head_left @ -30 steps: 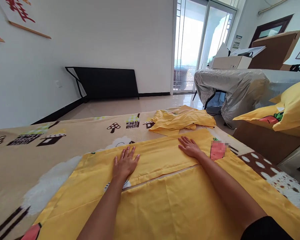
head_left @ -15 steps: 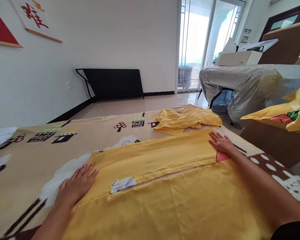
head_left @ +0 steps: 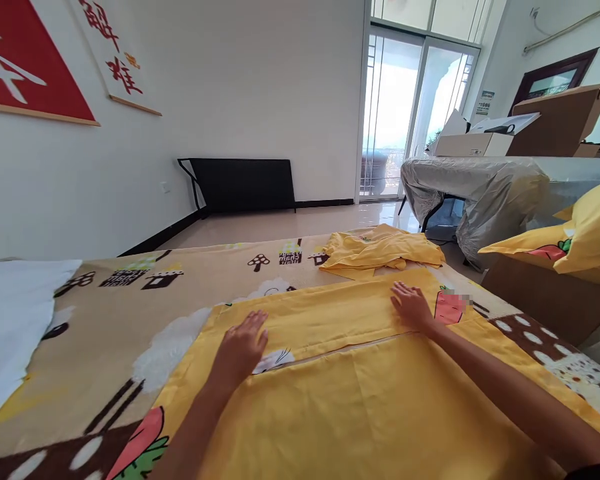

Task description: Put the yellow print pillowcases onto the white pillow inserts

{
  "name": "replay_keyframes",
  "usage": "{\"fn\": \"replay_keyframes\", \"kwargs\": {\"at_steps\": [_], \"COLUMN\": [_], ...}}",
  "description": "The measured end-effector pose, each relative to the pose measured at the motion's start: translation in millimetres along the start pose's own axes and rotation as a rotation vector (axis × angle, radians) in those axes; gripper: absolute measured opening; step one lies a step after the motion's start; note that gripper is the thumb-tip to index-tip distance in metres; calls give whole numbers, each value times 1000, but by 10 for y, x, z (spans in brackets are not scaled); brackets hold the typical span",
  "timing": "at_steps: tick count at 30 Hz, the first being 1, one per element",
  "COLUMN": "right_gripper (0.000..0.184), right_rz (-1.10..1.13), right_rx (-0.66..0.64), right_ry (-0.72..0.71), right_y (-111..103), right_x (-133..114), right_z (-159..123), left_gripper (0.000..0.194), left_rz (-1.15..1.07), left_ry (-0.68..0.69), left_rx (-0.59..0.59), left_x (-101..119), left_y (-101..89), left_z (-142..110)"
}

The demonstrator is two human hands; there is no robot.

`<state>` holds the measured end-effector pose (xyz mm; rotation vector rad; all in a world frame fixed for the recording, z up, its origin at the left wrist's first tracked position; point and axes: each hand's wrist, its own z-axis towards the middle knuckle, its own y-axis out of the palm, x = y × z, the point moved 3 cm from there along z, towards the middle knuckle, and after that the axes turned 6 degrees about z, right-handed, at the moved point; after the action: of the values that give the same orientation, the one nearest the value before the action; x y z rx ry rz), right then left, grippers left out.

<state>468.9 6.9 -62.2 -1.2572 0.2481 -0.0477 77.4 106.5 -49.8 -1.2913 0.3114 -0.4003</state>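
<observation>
A yellow pillowcase (head_left: 325, 393) with printed carrots lies spread on the patterned blanket in front of me, a long slit opening running across it. My left hand (head_left: 243, 343) rests on its upper left part, fingers stretched out, beside a small white printed figure near the slit's left end. On the right, my right hand (head_left: 411, 305) lies palm down on the band above the slit, its fingers extended. A printed red carrot (head_left: 449, 308) shows just right of that hand. Neither hand grips anything.
A patterned beige blanket (head_left: 105, 320) covers the surface below. Crumpled yellow fabric (head_left: 385, 248) lies beyond the pillowcase. White cloth (head_left: 15, 320) is at left, yellow pillows (head_left: 590, 230) at right. Farther back stand a plastic-covered table (head_left: 480, 183) with boxes and a black folded frame (head_left: 247, 187).
Both hands have moved inward over the pillowcase, the left one from its left edge, the right one from its upper right corner. The head view has tilted up and turned slightly left.
</observation>
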Motion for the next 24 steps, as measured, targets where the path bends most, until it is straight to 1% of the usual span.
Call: {"fn": "replay_keyframes", "kwargs": {"at_steps": [2,3,4,5,6,7,8,10,13,16,20,22,24], "right_gripper": [47,48,48,48,47,46,46,47,50,52,54,54,53], "right_rz": [80,117,149,182,238,295,351,429,421,352,207,161,125], "right_rx": [-56,-85,-106,-121,-138,-151,-168,-211,-262,-252,-224,-211,-195], "right_ry": [-141,-215,-278,-334,-399,-446,-479,-495,-436,-339,-120,-41,22], "right_y": [104,151,189,213,225,224,214,184,147,133,160,180,191], "right_x": [-606,-889,-1133,-1328,-1470,-1550,-1572,-1465,-1070,-579,53,289,460], "right_z": [-119,-194,-274,-350,-420,-476,-517,-554,-553,-558,-557,-535,-503], "left_gripper": [54,53,53,53,54,54,54,54,54,54,54,55,55], "left_rz": [-16,-29,-42,-57,-72,-83,-90,-86,-65,-50,-39,-47,-57], "left_ry": [126,184,232,260,271,265,243,185,145,152,145,148,157], "left_rx": [-35,-61,-90,-122,-152,-176,-193,-206,-198,-206,-226,-234,-244], "left_x": [452,633,765,841,862,838,781,635,505,511,540,530,494], "left_y": [62,103,144,181,211,231,243,247,236,238,249,252,254], "left_z": [-74,-122,-168,-209,-240,-259,-268,-264,-248,-245,-236,-227,-219]}}
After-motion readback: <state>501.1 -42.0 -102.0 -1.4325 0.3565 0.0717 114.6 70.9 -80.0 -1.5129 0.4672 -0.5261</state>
